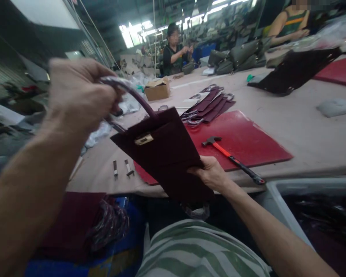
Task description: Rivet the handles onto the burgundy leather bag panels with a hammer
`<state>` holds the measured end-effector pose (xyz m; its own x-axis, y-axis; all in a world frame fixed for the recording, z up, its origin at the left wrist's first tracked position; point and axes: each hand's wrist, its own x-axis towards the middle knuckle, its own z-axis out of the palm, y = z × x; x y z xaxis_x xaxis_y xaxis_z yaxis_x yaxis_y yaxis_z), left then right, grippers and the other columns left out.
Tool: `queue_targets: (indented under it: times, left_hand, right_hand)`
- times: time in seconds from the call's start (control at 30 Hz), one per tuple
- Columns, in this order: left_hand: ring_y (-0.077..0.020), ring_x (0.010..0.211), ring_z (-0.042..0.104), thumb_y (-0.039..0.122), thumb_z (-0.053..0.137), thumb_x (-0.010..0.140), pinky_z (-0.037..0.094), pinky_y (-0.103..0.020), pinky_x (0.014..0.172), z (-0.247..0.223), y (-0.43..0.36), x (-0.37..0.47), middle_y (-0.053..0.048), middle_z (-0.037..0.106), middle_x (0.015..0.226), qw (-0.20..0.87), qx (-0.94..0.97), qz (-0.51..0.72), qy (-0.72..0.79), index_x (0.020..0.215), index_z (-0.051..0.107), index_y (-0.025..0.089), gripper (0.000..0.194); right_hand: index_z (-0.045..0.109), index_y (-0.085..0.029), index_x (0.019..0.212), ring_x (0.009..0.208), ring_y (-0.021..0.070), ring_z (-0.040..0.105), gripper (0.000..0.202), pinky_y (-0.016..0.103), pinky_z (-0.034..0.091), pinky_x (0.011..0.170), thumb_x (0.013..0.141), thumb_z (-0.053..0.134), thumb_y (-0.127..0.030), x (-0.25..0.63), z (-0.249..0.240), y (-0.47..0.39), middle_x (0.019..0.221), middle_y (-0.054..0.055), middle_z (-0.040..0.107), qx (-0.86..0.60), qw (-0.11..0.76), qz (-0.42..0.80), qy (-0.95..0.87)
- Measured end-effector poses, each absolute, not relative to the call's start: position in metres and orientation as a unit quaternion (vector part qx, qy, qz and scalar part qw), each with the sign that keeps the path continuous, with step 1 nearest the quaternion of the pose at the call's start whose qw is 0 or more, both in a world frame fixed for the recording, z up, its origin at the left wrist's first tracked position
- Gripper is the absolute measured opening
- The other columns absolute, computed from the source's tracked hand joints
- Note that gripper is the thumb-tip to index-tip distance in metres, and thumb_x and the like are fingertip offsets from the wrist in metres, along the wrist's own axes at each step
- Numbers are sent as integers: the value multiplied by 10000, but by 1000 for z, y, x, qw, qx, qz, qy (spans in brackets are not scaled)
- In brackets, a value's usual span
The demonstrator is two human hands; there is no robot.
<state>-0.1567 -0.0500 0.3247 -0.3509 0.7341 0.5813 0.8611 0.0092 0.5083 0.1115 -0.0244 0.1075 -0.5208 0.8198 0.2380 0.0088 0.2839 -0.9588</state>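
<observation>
A dark maroon bag panel [173,154] with a gold-coloured metal plate [143,139] near its upper edge hangs tilted between my hands. My left hand [80,92] is closed around its curved handle [138,97], which is partly wrapped in clear plastic. At the panel's right edge, my right hand [210,174] grips it with the thumb on the front; the other fingers are hidden behind. A second plastic-wrapped handle [198,211] dangles from the lower end. Just beyond my right hand, a claw hammer [229,156] with an orange and black handle rests on a red board [248,142].
Several maroon panels [212,105] lie stacked behind the board, near a cardboard box [157,89]. Two small metal tools [129,168] lie left of the board. More maroon pieces [75,219] are at lower left; a grey bin [288,215] stands at right. Two people work across the table.
</observation>
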Motion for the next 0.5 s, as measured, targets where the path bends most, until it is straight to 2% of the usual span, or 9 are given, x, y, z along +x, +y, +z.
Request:
queue_targets:
  times: [0.1, 0.2, 0.33, 0.43, 0.5]
  left_hand:
    - [-94, 574, 574, 184, 646, 731, 561, -327, 652, 287, -38, -127, 8, 639, 663, 18, -602, -402, -690, 1000, 718, 74, 299]
    - [-72, 552, 524, 197, 662, 730, 514, -245, 601, 272, -31, -117, 6, 647, 653, -10, -603, -426, -675, 985, 721, 67, 292]
    - [-58, 547, 507, 250, 718, 735, 444, -188, 562, 273, -34, -111, 16, 650, 681, 1, -612, -449, -651, 968, 730, 90, 282]
    - [-75, 531, 514, 193, 753, 693, 387, -178, 499, 252, -35, -92, 27, 638, 621, -85, -617, -425, -657, 826, 750, 128, 148]
    - [-93, 542, 541, 157, 749, 694, 393, -194, 495, 224, -29, -75, 22, 648, 616, -163, -608, -406, -663, 769, 743, 141, 77]
  right_hand:
    - [746, -161, 881, 772, 213, 625, 243, 318, 505, 724, 707, 667, -311, 118, 70, -19, 809, -5, 705, -360, 388, 532, -661]
    - [736, -158, 903, 766, 214, 624, 270, 323, 503, 721, 700, 654, -315, 124, 55, -15, 805, -4, 703, -390, 387, 524, -651]
    - [719, -177, 958, 838, 215, 623, 280, 323, 489, 780, 698, 658, -262, 126, 51, -18, 877, -7, 704, -405, 374, 505, -664]
    - [671, -191, 1081, 912, 223, 621, 371, 337, 477, 830, 713, 656, -227, 127, 41, -28, 969, 11, 706, -429, 373, 486, -664]
    - [637, -193, 1129, 937, 233, 625, 383, 355, 478, 842, 752, 646, -260, 130, 30, -35, 1005, 29, 706, -453, 366, 477, -658]
